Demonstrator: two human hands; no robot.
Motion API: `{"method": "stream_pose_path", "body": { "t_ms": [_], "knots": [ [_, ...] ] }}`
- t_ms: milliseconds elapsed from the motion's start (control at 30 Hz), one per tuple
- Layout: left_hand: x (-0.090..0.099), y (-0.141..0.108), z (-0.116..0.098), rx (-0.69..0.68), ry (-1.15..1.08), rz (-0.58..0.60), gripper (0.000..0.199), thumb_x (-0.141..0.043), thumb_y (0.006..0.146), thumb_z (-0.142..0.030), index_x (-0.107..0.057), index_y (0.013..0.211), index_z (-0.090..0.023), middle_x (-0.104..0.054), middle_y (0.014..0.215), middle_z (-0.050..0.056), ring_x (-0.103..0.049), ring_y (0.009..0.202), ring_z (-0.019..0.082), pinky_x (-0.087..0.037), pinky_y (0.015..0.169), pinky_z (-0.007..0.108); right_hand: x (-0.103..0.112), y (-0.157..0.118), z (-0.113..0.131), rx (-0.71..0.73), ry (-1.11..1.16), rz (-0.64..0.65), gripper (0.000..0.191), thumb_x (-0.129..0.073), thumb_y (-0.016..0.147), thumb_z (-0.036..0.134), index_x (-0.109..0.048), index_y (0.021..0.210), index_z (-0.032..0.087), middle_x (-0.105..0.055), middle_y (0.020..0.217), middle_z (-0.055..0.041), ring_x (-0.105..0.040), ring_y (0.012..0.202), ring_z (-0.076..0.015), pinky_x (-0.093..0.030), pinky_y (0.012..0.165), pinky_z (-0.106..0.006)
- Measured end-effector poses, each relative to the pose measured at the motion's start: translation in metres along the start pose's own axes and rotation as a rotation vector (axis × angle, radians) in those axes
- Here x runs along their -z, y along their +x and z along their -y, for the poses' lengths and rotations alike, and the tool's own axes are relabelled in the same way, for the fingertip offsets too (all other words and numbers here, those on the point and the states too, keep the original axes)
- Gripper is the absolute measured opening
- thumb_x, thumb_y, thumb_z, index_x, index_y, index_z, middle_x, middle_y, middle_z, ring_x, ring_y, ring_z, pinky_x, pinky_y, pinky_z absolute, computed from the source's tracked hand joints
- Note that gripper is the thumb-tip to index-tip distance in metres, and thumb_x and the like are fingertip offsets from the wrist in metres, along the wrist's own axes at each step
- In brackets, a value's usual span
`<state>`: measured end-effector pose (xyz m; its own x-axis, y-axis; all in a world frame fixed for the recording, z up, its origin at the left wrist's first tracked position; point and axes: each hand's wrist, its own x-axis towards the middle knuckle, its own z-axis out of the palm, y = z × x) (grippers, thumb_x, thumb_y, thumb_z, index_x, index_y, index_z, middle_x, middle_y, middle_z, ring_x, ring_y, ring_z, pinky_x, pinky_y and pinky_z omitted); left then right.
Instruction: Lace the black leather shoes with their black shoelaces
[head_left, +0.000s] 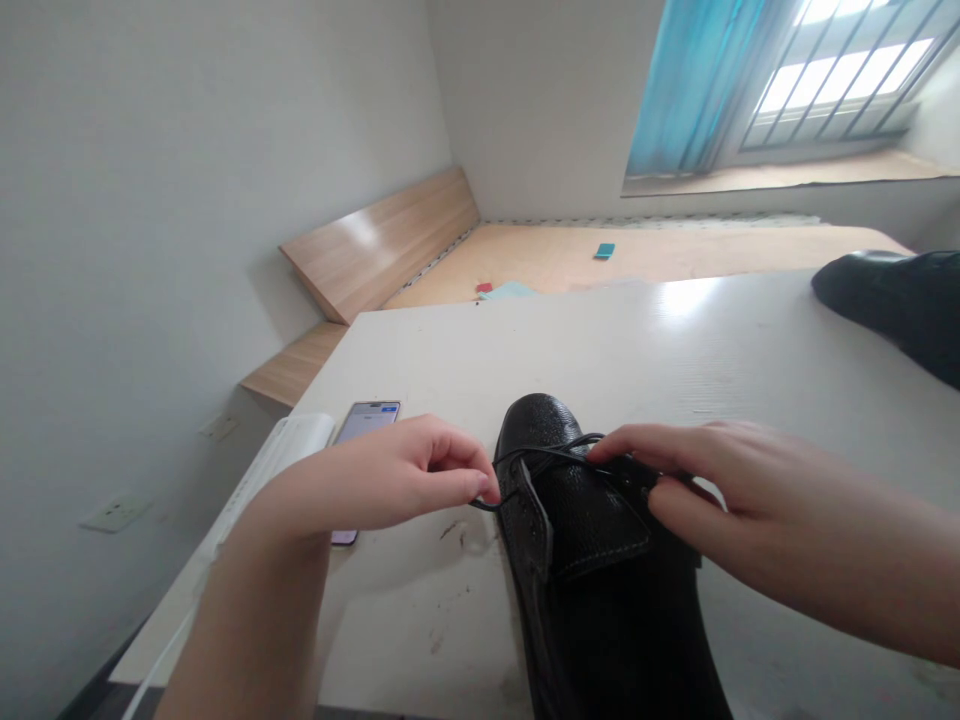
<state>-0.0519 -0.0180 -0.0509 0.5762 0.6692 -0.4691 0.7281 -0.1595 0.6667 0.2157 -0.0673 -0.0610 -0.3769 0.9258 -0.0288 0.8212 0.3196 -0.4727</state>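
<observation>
A black leather shoe point(534, 540) lies on the white table with its toe pointing away from me and its opening towards me. Thin black shoelace point(551, 455) strands cross over the tongue. At the shoe's left side, my left hand point(442, 470) pinches a shoelace between thumb and fingertips. My right hand point(690, 480) is on the right side of the shoe, thumb and fingers closed around the eyelet flap, with a fingertip at the lace. What exactly sits between the right fingers is partly hidden.
A phone point(367, 418) lies left of my left hand, partly covered by it, beside a white power strip point(300, 440). Another black shoe point(892, 300) stands at the table's right edge. Beyond the white table point(570, 345) is a bed board with small blue and red items.
</observation>
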Motion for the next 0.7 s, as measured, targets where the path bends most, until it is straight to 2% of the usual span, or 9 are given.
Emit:
{"method": "stream_pose_path", "body": {
  "t_ms": [133,300,500,600,700],
  "knots": [
    [-0.003,0.003,-0.001,0.007,-0.01,0.029,0.039,-0.062,0.087,-0.054,-0.074,0.082,-0.017,-0.045,0.06,-0.005,-0.035,0.055,0.009,-0.024,0.047,0.021,-0.001,0.004,0.006,-0.004,-0.146,0.003,0.031,-0.044,0.085,0.025,-0.072,0.098,0.028,-0.075,0.084,-0.0034,-0.07,0.074,-0.0278,-0.046,0.063,-0.037],
    [-0.004,0.004,0.0,-0.029,-0.032,0.021,0.031,-0.066,0.086,-0.047,-0.074,0.078,-0.017,-0.045,0.059,-0.006,-0.034,0.054,0.008,-0.024,0.045,0.019,0.003,0.01,0.011,-0.015,-0.255,0.105,0.014,-0.055,0.085,0.021,-0.067,0.083,0.027,-0.07,0.071,-0.0009,-0.065,0.063,-0.0226,-0.036,0.055,-0.029],
    [-0.005,0.003,0.0,-0.047,-0.017,0.036,0.031,-0.06,0.09,-0.044,-0.066,0.077,-0.017,-0.04,0.058,-0.007,-0.031,0.053,0.008,-0.022,0.045,0.02,0.008,0.015,0.023,-0.088,-0.383,0.219,0.014,-0.056,0.086,0.016,-0.066,0.088,0.025,-0.07,0.074,-0.0025,-0.067,0.067,-0.0233,-0.031,0.055,-0.029],
    [-0.008,0.005,-0.003,-0.066,-0.021,0.047,0.029,-0.056,0.092,-0.043,-0.062,0.078,-0.018,-0.045,0.063,-0.006,-0.037,0.058,0.01,-0.028,0.049,0.021,0.008,0.015,0.026,-0.099,-0.394,0.23,0.015,-0.053,0.088,0.017,-0.065,0.083,0.025,-0.069,0.071,-0.002,-0.066,0.064,-0.0228,-0.03,0.053,-0.029],
    [-0.011,0.009,-0.005,-0.08,-0.017,0.021,0.028,-0.055,0.092,-0.042,-0.06,0.078,-0.018,-0.05,0.068,-0.005,-0.043,0.063,0.011,-0.032,0.054,0.022,0.008,0.013,0.023,-0.091,-0.338,0.205,0.019,-0.05,0.09,0.017,-0.065,0.082,0.025,-0.069,0.071,-0.002,-0.065,0.064,-0.0228,-0.036,0.055,-0.03]
  ]
}}
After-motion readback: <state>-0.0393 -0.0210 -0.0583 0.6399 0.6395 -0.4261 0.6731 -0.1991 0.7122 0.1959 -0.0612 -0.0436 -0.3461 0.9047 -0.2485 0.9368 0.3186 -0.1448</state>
